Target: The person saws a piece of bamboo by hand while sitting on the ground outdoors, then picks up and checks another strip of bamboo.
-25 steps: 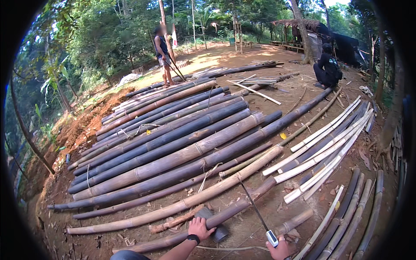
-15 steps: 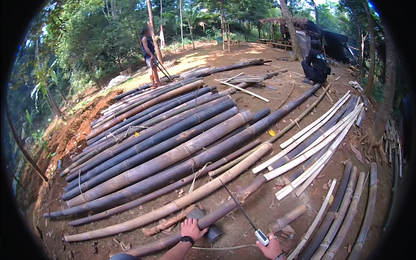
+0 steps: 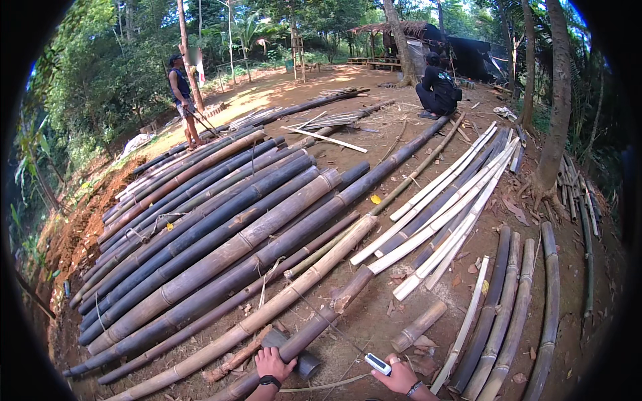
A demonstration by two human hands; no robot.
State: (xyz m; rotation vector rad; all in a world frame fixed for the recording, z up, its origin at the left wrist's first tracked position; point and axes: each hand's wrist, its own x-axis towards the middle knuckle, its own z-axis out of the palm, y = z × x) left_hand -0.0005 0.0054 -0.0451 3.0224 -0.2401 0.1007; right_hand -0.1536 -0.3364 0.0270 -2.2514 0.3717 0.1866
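Note:
My left hand (image 3: pixel 271 365) has its fingers bent over a brown bamboo pole (image 3: pixel 314 329), pressing on it from above. That pole rests across a short dark bamboo piece (image 3: pixel 308 365) lying on the soil. In my right hand (image 3: pixel 399 378) is a saw (image 3: pixel 378 363) with a white and black handle and a long, thin blade. The blade slants away to the left and crosses the pole just short of its broken-looking far end. Whether its edge touches the pole, I cannot tell. Beyond lies a long tan bamboo pole (image 3: pixel 271 315).
Many dark bamboo poles (image 3: pixel 221 254) fill the left side. Pale split strips (image 3: pixel 441 220) and curved poles (image 3: pixel 495 321) lie to the right, near a short cut piece (image 3: pixel 419 326). One person (image 3: pixel 182 97) stands far left; another (image 3: pixel 438 90) crouches by the far pole end.
The scene has shifted left as my view turned right. The saw blade has swung further left across the pole. My left hand stays on the pole.

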